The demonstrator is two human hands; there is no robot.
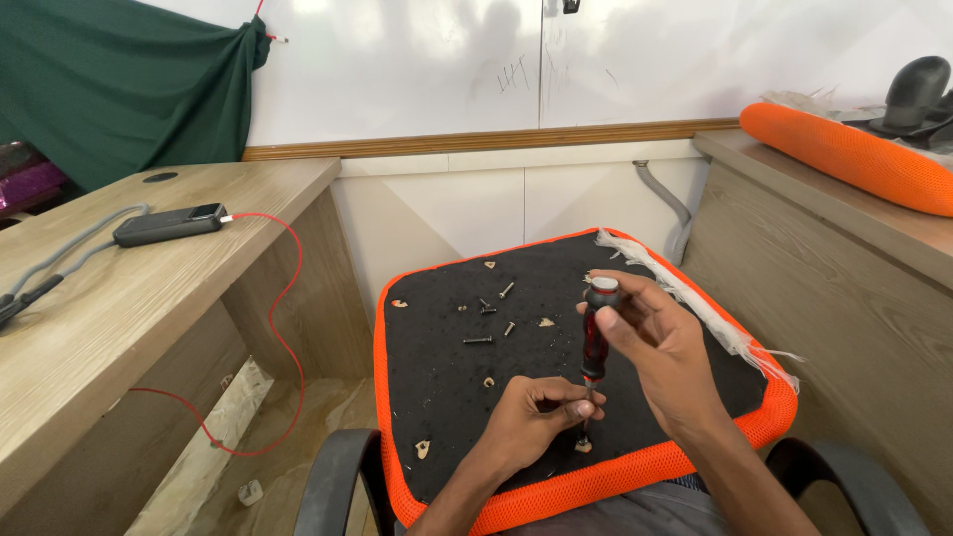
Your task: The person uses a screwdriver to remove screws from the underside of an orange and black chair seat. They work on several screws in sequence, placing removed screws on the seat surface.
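Note:
An upturned chair seat (427, 417) lies in front of me, its underside black with an orange mesh rim. My right hand (660, 347) grips a red-and-black screwdriver (595, 337) by its handle and holds it upright. The tip stands on a screw near the seat's front edge. My left hand (531, 417) pinches the shaft and the screw at the bottom. Several loose screws (477, 340) lie scattered on the black panel, with small tan holes among them.
A wooden desk (89, 328) on the left carries a dark power bank (167, 224) with a red cable (288, 328) hanging down. A wooden counter on the right bears an orange cushion (844, 154). Black armrests (333, 486) flank the seat. A whiteboard wall stands behind.

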